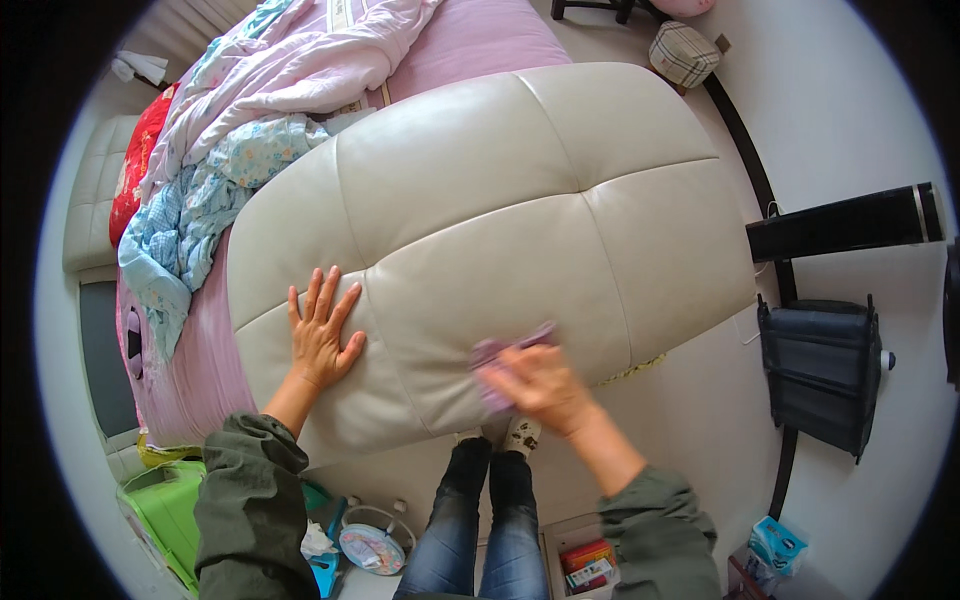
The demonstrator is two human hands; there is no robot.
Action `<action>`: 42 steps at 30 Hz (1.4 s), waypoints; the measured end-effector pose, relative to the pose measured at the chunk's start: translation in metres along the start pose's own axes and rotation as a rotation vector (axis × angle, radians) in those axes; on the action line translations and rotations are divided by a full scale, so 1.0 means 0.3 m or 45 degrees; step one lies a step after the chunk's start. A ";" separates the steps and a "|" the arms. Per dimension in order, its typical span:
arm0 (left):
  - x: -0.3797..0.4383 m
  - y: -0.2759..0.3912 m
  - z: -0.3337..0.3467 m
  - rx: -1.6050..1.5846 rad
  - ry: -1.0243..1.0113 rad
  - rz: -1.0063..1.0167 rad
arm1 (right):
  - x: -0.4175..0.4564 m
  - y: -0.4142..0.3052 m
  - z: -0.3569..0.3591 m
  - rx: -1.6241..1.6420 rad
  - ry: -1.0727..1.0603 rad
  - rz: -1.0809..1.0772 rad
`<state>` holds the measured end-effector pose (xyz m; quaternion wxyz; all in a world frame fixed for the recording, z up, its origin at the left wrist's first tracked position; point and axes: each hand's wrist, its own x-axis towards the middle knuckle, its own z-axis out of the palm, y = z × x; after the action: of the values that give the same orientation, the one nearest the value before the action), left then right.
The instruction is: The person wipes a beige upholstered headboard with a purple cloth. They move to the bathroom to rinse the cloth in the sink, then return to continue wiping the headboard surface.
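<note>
A large cream leather cushion, its surface divided by stitched seams into tufted panels, spreads out before me and partly covers the bed. My left hand lies flat on its near left part, fingers spread, beside a seam. My right hand, slightly blurred, grips a crumpled mauve cloth against the near edge of the leather. A yellowish fringe shows under the cushion's near right edge.
Behind lies a bed with a pink sheet and rumpled quilts. Along the right wall are a black tower-shaped object, a dark suitcase and a plaid stool. A green plastic bin stands near left. My feet are below the cushion.
</note>
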<state>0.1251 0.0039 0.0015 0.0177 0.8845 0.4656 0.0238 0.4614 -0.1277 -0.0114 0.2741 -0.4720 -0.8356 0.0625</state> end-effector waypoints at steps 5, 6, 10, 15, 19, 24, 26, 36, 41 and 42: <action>-0.023 -0.015 -0.021 0.044 -0.002 -0.025 | -0.062 0.129 -0.079 -0.293 0.317 0.817; -0.014 -0.007 -0.017 0.026 0.021 -0.014 | -0.037 0.080 -0.041 -0.247 0.451 0.942; -0.012 -0.013 0.003 0.042 0.028 0.010 | 0.063 -0.269 0.146 0.034 0.288 0.720; -0.002 -0.014 0.002 0.037 0.052 0.032 | -0.072 -0.155 0.119 0.141 -0.005 0.060; -0.020 -0.019 -0.003 0.044 0.036 0.007 | -0.154 0.146 -0.117 -0.286 0.252 0.633; -0.011 -0.014 -0.007 0.070 0.032 0.012 | -0.020 -0.129 0.094 -0.073 0.570 0.996; 0.004 -0.001 0.005 0.046 0.037 0.037 | 0.002 -0.335 0.195 0.077 0.354 0.709; -0.024 -0.026 -0.002 0.056 0.037 0.011 | -0.230 0.097 -0.097 -0.267 0.414 0.942; -0.006 -0.018 0.007 0.050 0.070 0.041 | -0.024 -0.227 0.127 -0.064 0.489 0.944; -0.003 -0.017 0.011 0.047 0.071 0.043 | -0.010 -0.311 0.175 0.037 0.359 0.768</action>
<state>0.1208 0.0060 -0.0021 -0.0119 0.8914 0.4512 0.0403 0.3650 -0.1730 -0.0229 0.3631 -0.6982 -0.6109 0.0868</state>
